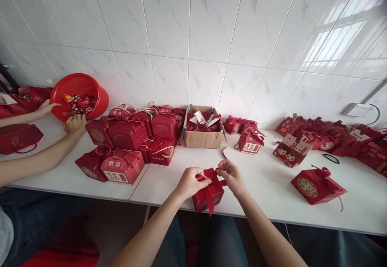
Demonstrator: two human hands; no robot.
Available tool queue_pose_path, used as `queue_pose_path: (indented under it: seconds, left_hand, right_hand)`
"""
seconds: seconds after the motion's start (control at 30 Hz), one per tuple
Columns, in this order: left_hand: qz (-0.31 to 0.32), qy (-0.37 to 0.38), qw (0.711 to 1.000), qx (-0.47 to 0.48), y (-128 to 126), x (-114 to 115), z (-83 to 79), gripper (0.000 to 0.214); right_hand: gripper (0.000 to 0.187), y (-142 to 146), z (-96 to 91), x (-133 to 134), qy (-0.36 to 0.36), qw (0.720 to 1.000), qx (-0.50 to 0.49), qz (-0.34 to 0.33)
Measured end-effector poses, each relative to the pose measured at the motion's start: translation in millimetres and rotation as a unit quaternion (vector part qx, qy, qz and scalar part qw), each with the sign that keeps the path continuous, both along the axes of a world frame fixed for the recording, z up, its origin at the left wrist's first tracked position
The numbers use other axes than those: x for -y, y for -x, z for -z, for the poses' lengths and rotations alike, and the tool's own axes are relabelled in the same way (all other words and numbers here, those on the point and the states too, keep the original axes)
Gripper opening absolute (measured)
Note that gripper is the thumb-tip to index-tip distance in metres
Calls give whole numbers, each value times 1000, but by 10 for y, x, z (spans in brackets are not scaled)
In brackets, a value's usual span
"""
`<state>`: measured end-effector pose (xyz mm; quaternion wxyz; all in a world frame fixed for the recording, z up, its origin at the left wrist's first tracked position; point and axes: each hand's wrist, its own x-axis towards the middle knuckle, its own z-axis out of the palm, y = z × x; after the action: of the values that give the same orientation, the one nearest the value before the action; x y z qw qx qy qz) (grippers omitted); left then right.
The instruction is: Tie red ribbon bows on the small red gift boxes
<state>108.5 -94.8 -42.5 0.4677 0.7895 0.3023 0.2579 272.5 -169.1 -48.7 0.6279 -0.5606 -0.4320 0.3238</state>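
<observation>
A small red gift box point(198, 200) stands at the table's front edge before me, with a red ribbon point(209, 202) over its top and one end hanging down its front. On the box's left side, my left hand point(193, 181) pinches the ribbon between thumb and fingers. My right hand point(232, 177) is at the upper right of the box, its fingertips closed on another part of the same ribbon. The fingers partly cover the top of the box, so how the ribbon is looped there is hard to see.
Stacked red gift boxes point(127, 132) stand left of centre. Behind my hands is a cardboard box point(203, 139) holding red pieces. More red boxes point(319, 186) lie to the right, near a black ring point(331, 158). At left, another person's hands point(75, 123) hold a tilted red basin point(102, 100) of sweets.
</observation>
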Motion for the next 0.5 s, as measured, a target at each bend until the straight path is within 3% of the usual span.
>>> queue_pose_path:
  seconds: [0.17, 0.3, 0.4, 0.5]
  left_hand:
    - [4, -12, 1000, -12, 11, 9, -15, 38]
    - [9, -27, 999, 36, 19, 48, -103, 23]
    - [-37, -73, 993, 88, 104, 100, -134, 26]
    - [-100, -34, 988, 112, 282, 156, -9, 38]
  right_hand:
    - [23, 0, 62, 55, 10, 1000, -11, 13]
    - [31, -16, 1, 91, 18, 1000, -2, -3]
    - [35, -100, -52, 157, 28, 1000, 9, 1]
    - [34, -182, 34, 301, 23, 998, -13, 54]
